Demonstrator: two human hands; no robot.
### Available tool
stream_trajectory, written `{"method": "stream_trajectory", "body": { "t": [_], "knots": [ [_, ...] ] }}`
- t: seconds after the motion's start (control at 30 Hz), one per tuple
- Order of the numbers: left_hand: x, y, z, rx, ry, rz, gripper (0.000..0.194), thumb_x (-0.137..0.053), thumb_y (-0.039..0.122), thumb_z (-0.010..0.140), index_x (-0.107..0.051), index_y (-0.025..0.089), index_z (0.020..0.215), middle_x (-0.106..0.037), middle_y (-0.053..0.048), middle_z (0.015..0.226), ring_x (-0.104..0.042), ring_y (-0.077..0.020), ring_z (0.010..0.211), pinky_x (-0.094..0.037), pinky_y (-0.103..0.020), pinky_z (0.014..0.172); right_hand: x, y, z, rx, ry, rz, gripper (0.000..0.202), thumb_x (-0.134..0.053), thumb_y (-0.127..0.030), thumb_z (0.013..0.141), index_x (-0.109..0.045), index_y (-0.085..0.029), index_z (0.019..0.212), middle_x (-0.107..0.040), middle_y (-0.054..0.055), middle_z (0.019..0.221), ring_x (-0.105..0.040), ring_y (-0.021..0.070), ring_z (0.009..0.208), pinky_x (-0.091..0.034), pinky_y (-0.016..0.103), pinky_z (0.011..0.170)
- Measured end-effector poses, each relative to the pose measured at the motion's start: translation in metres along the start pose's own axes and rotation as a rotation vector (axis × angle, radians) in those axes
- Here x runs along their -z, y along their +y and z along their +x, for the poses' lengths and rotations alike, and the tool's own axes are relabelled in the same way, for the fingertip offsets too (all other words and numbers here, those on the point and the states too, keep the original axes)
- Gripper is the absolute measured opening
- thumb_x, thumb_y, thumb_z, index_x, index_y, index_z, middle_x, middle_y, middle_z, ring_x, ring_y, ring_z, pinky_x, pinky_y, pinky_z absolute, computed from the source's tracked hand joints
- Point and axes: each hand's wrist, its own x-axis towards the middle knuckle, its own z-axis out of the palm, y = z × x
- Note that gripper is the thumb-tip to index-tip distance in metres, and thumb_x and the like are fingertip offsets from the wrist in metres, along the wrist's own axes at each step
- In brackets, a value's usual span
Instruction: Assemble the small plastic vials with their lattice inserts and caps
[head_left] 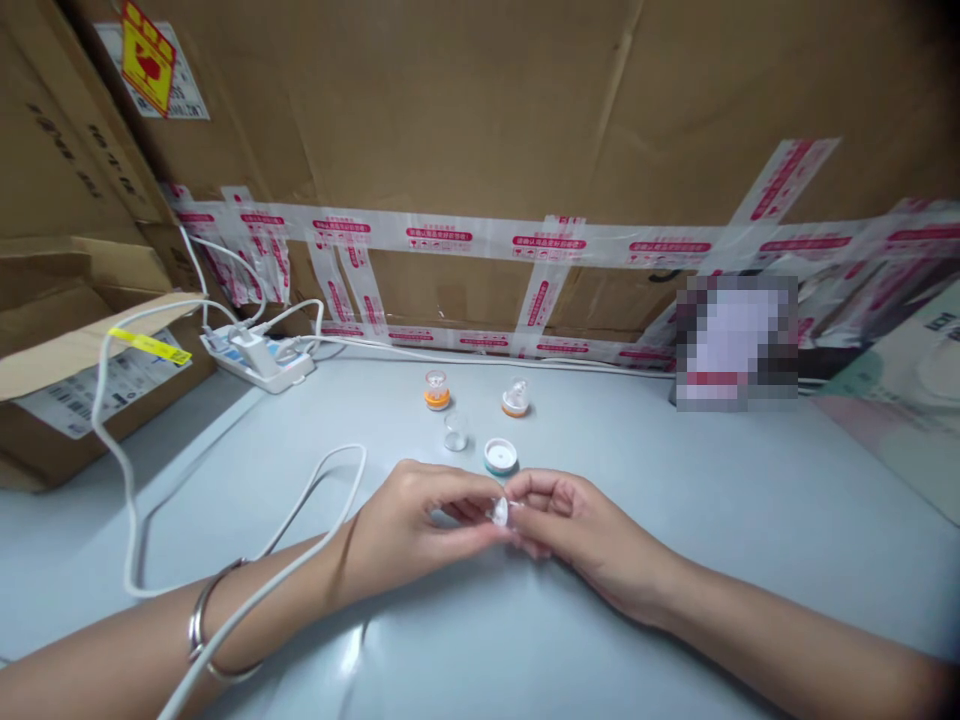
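Note:
My left hand (427, 515) and my right hand (574, 515) meet over the table, their fingers pinched on a small white and clear plastic piece (500, 512). Its exact kind is partly hidden by the fingers. Just beyond the hands lies a round white cap with a teal edge (500, 455). A clear plastic cup (455, 433) stands to its left. Farther back are a small clear-domed container with an orange base (436, 392) and another with a white and orange base (516, 397). A silver bangle circles the left wrist.
A white cable (131, 500) loops over the table and crosses my left forearm. At the back left sits a power strip (259, 360) with plugs, beside an open cardboard box (97, 390). A large taped carton (450, 120) walls the back. A blurred-out phone-like object (731, 345) leans at right.

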Motion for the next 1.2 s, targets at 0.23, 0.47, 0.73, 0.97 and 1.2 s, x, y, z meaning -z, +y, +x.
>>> {"method": "stream_trajectory", "body": {
  "t": [0.23, 0.47, 0.73, 0.97, 1.2],
  "knots": [
    [-0.004, -0.001, -0.002, 0.024, 0.097, -0.020, 0.014, -0.062, 0.015, 0.076, -0.068, 0.009, 0.087, -0.066, -0.004, 0.068, -0.059, -0.0092, 0.057, -0.051, -0.016, 0.058, -0.003, -0.003, 0.000, 0.036, 0.109, -0.139, 0.013, -0.063, -0.026, 0.073, -0.061, -0.014, 0.078, -0.058, -0.002, 0.064, -0.047, 0.0065, 0.055, -0.036, 0.021, 0.057],
    [0.009, -0.006, 0.006, 0.090, 0.122, 0.043, 0.013, -0.063, 0.021, 0.075, -0.066, 0.010, 0.080, -0.064, -0.002, 0.065, -0.057, -0.0085, 0.055, -0.050, -0.017, 0.056, 0.007, -0.005, 0.004, 0.105, 0.219, -0.219, 0.017, -0.062, -0.028, 0.071, -0.058, -0.015, 0.081, -0.054, -0.004, 0.059, -0.047, 0.0081, 0.053, -0.037, 0.022, 0.055],
    [0.016, -0.028, 0.009, 0.005, 0.022, 0.588, 0.018, -0.056, 0.024, 0.082, -0.067, 0.015, 0.093, -0.056, -0.002, 0.068, -0.051, -0.0103, 0.055, -0.043, -0.022, 0.055, 0.034, -0.012, 0.016, 0.212, 0.196, -0.596, 0.014, -0.058, -0.029, 0.074, -0.061, -0.016, 0.073, -0.058, 0.000, 0.065, -0.050, 0.0106, 0.059, -0.038, 0.022, 0.054],
    [0.015, -0.030, 0.010, 0.152, -0.073, 0.703, 0.016, -0.058, 0.028, 0.082, -0.068, 0.017, 0.087, -0.056, -0.002, 0.069, -0.053, -0.0131, 0.060, -0.041, -0.023, 0.057, 0.035, -0.002, 0.018, 0.216, 0.206, -0.726, 0.011, -0.057, -0.026, 0.075, -0.063, -0.017, 0.076, -0.055, -0.002, 0.062, -0.047, 0.0097, 0.057, -0.035, 0.021, 0.052],
    [0.010, -0.038, 0.010, 0.118, -0.020, 0.709, 0.021, -0.058, 0.033, 0.082, -0.067, 0.016, 0.091, -0.057, -0.002, 0.069, -0.053, -0.0126, 0.059, -0.040, -0.023, 0.056, 0.033, 0.005, 0.019, 0.262, 0.209, -0.710, 0.013, -0.059, -0.030, 0.076, -0.061, -0.019, 0.082, -0.056, -0.002, 0.066, -0.049, 0.0102, 0.060, -0.035, 0.021, 0.053]
  ]
}}
